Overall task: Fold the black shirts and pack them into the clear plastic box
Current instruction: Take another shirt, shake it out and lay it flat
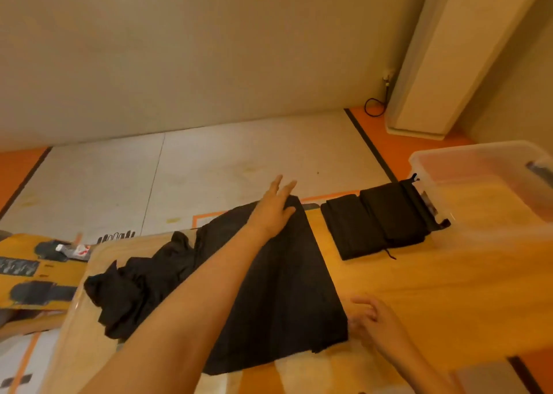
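At the left end of the table (434, 289) a crumpled heap of black cloth (134, 289) lies bunched; whether it is the sleeve side of the shirt being folded or a separate one cannot be told. Just right of it the black shirt (287, 289) lies flat in a long panel running from the near edge to the far edge. The left hand (273, 208) rests on its far end, fingers straight and slightly spread, palm down on the cloth. The right hand (377, 324) sits at the shirt's right edge by the near corner, fingers curled; it is blurred, so I cannot tell whether it pinches the hem or only touches it. The step looks like smoothing the panel before the next fold. To do it well, keep the left palm flat to anchor the far end, draw the near edge taut so the right side runs straight, and tuck the bunched cloth in first. Further right, folded black shirts (377, 223) lie against the clear plastic box (466, 151), which stands at the far right.
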